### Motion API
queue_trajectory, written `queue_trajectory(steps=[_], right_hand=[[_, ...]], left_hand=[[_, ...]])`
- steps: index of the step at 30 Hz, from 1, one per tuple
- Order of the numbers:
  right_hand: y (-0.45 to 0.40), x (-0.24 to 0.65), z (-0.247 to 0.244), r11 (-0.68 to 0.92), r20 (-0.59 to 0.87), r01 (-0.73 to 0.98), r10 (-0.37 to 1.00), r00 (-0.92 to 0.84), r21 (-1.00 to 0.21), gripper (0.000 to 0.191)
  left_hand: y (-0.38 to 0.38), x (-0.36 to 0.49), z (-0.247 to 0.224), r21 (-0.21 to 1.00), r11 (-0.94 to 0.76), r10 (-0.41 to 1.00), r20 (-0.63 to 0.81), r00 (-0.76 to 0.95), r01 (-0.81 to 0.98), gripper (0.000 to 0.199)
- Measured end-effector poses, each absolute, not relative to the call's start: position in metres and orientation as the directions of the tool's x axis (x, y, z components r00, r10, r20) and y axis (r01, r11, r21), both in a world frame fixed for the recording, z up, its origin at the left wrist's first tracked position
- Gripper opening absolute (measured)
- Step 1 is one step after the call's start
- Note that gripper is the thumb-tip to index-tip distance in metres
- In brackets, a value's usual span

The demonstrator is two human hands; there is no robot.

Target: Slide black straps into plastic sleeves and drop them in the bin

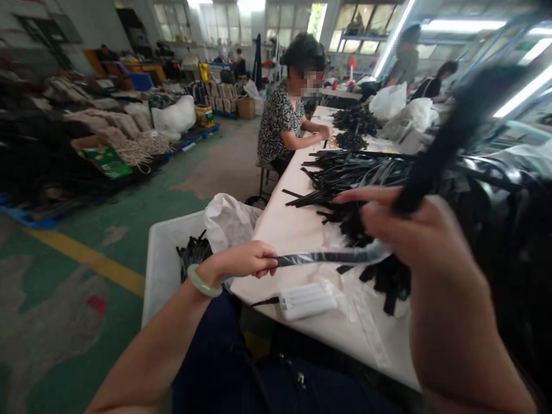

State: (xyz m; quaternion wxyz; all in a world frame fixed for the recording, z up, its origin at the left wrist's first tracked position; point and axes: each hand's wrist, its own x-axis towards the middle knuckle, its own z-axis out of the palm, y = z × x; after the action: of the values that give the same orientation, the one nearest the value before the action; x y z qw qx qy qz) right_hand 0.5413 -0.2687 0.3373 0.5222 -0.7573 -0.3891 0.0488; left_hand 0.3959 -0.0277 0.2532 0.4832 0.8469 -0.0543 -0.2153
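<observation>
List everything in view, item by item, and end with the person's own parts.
Black strap in clear film: one, black, stretched between the hands
Strap heap: many, black, on the table
Table: one, white, in front of the person
Packet: one, white, near the table's edge
Tub: one, white, left of the table
Straps in tub: several, black, inside the tub
Sack: one, white, crumpled at the tub
Seated co-worker: one, patterned top, further along the table
Cardboard box: one, brown, far back on the floor
Left hand: one, pinching the strap
Jade bangle: one, pale green, on the left wrist
Right hand: one, holding the strap
</observation>
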Motion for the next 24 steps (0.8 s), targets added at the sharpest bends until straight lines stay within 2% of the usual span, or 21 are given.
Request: queue_trajectory(steps=[1, 3, 5, 7, 9, 11, 16, 21, 24], right_hand=[[-0.252, 0.526, 0.322, -0.19, 0.218, 0.56, 0.784, 0.581, -0.806, 0.038], [-0.22, 0.502, 0.29, -0.214, -0.024, 0.577, 0.947, 0.319, -0.789, 0.03], [-0.2, 0.492, 0.267, -0.29, -0.225, 0.575, 0.957, 0.182, -0.765, 0.024], [-0.196, 0.493, 0.255, -0.394, -0.332, 0.587, 0.918, 0.216, -0.707, 0.027], [-0.201, 0.498, 0.253, -0.448, -0.319, 0.614, 0.894, 0.315, -0.65, 0.024], [-0.206, 0.501, 0.255, -0.439, -0.252, 0.659, 0.897, 0.363, -0.611, 0.021], [-0.201, 0.481, 0.254, -0.323, -0.171, 0.747, 0.946, 0.276, -0.581, 0.019], [-0.2, 0.464, 0.243, -0.331, -0.217, 0.775, 0.943, 0.252, -0.538, 0.018], [-0.209, 0.476, 0.243, -0.346, -0.216, 0.767, 0.938, 0.271, -0.54, 0.019]], left_hand=[[-0.031, 0.397, 0.26, 0.801, -0.591, -0.258, -0.304, 0.917, 0.099, 0.024], [-0.039, 0.398, 0.27, 0.712, -0.698, -0.188, -0.291, 0.938, 0.081, 0.015], [-0.042, 0.393, 0.273, 0.64, -0.763, -0.123, -0.286, 0.95, 0.094, 0.012], [-0.038, 0.383, 0.27, 0.58, -0.805, -0.06, -0.284, 0.957, 0.121, 0.012], [-0.029, 0.37, 0.265, 0.553, -0.821, -0.017, -0.278, 0.96, 0.145, 0.017], [-0.02, 0.36, 0.259, 0.561, -0.816, -0.019, -0.269, 0.963, 0.141, 0.021], [-0.03, 0.362, 0.242, 0.696, -0.717, -0.18, -0.241, 0.954, 0.04, 0.02], [-0.049, 0.373, 0.225, 0.825, -0.564, -0.355, -0.199, 0.913, -0.04, 0.014], [-0.032, 0.361, 0.223, 0.845, -0.534, -0.304, -0.161, 0.939, -0.028, 0.028]])
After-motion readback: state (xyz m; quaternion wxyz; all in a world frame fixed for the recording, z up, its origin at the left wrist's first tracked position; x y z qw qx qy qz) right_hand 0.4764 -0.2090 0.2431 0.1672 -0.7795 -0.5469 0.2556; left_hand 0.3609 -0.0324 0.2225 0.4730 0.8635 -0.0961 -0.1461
